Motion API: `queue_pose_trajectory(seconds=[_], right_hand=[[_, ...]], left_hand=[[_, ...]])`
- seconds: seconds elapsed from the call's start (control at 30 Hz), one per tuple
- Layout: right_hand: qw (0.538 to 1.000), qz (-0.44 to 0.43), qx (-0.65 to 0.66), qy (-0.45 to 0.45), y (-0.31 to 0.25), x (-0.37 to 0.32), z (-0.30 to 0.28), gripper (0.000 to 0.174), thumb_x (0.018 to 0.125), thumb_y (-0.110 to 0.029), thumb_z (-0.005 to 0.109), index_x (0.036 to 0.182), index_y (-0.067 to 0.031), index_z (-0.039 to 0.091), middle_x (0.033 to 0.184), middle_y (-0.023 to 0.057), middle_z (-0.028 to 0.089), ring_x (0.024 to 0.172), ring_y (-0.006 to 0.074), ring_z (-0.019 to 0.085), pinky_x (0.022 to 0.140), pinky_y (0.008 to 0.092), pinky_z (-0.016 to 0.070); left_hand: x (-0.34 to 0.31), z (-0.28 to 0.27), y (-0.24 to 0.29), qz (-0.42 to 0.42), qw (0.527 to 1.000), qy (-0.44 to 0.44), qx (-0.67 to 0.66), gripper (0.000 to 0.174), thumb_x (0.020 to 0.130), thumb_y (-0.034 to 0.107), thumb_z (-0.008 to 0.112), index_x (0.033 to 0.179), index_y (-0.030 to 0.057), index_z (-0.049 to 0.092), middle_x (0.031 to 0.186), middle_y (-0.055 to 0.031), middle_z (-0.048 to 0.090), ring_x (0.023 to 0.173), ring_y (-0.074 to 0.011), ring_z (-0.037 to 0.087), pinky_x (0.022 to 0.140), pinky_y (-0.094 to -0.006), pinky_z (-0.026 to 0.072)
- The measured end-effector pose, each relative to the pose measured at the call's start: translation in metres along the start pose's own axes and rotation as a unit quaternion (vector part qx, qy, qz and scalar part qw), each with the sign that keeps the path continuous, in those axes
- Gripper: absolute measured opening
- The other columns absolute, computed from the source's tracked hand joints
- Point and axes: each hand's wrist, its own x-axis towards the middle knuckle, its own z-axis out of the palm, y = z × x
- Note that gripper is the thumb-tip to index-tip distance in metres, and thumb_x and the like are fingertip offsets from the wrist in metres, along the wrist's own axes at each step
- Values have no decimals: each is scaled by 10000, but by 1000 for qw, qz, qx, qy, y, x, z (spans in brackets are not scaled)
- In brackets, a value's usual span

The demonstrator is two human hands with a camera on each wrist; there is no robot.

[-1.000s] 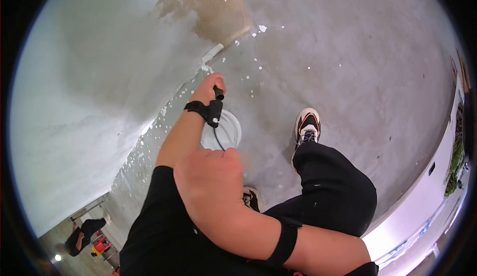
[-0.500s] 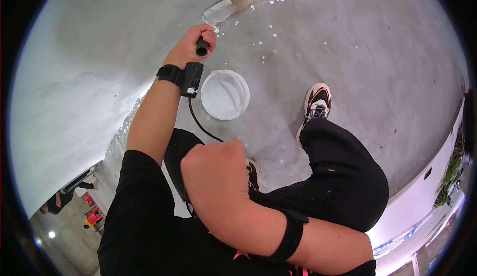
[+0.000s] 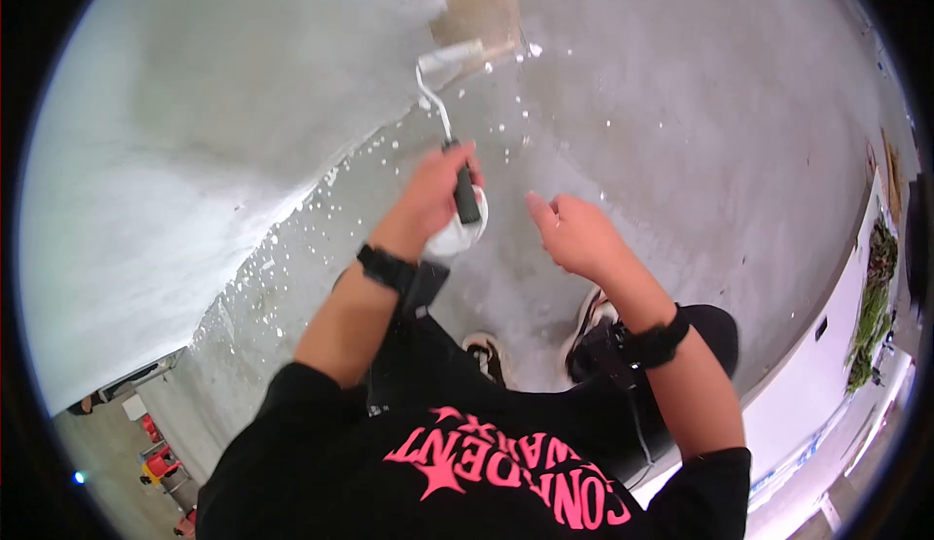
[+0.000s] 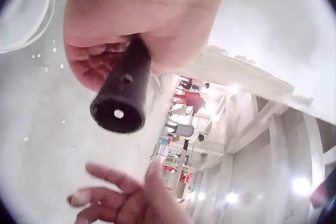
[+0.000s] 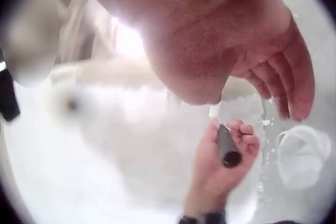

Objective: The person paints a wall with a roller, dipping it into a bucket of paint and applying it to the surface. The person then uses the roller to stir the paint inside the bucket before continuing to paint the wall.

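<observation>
In the head view my left hand (image 3: 436,188) grips the black handle (image 3: 467,198) of a paint roller. The roller's white sleeve (image 3: 452,55) lies at the foot of the wall, beside a bare brown patch (image 3: 477,17). Seen from the left wrist, curled fingers wrap the handle (image 4: 122,95), its butt end facing the camera. My right hand (image 3: 582,236) is held in the air to the right of the roller, with nothing in it; its fingers (image 5: 291,77) hang loosely bent in the right wrist view. A white bucket (image 3: 455,240) stands under my left hand, partly hidden.
White paint drops (image 3: 502,128) dot the grey floor (image 3: 700,199) along the wall (image 3: 195,131). My shoes (image 3: 484,350) are close behind the bucket. A pale panel (image 3: 812,331) with greenery lies at the right, and red items (image 3: 161,462) sit far off at lower left.
My right hand has swung out from in front of my body to the right, its fingers loosening. The left hand, still holding the roller, first went forward, then came back and right.
</observation>
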Motion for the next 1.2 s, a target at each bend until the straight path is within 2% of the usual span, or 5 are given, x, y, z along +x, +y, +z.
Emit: queue_pose_trajectory(seconds=[0.13, 0.33, 0.4, 0.6, 1.2], right_hand=[[930, 24, 333, -152, 0, 24, 7, 665, 944, -590, 458, 1164, 33, 532, 907, 116, 605, 662, 174, 620, 606, 293, 529], [954, -117, 187, 202, 10, 47, 21, 447, 972, -410, 516, 1067, 25, 539, 837, 214, 632, 711, 379, 630, 646, 436, 483], [973, -80, 120, 181, 17, 51, -3, 409, 972, -375, 526, 1045, 27, 537, 791, 232, 626, 724, 422, 615, 652, 464, 468], [977, -171, -34, 121, 28, 69, -48, 358, 945, -328, 556, 981, 26, 514, 703, 240, 625, 703, 468, 607, 641, 538, 460], [885, -320, -337, -37, -35, 143, 36, 292, 883, -324, 597, 982, -50, 578, 859, 190, 662, 852, 407, 633, 712, 500, 496]], left_hand=[[-7, 34, -47, 57, 996, 14, 62, 304, 1014, 377, 471, 954, 89, 546, 843, -7, 545, 804, -118, 536, 745, -274, 460], [40, 28, -117, 271, 949, 17, 162, 350, 1011, 371, 477, 1111, 44, 555, 988, -45, 570, 932, -158, 556, 840, -308, 446], [46, 16, -124, 190, 702, 416, 546, 394, 925, 342, 598, 1072, -18, 535, 1181, -218, 536, 1159, -285, 511, 905, -400, 441], [81, -43, -125, -1, 925, 326, 194, 353, 833, 308, 661, 904, -31, 590, 1014, -230, 653, 884, -271, 678, 705, -389, 521], [15, -116, -112, 7, 871, 414, -265, 128, 905, 59, 483, 1010, 17, 544, 804, -87, 553, 678, -215, 571, 638, -406, 550]])
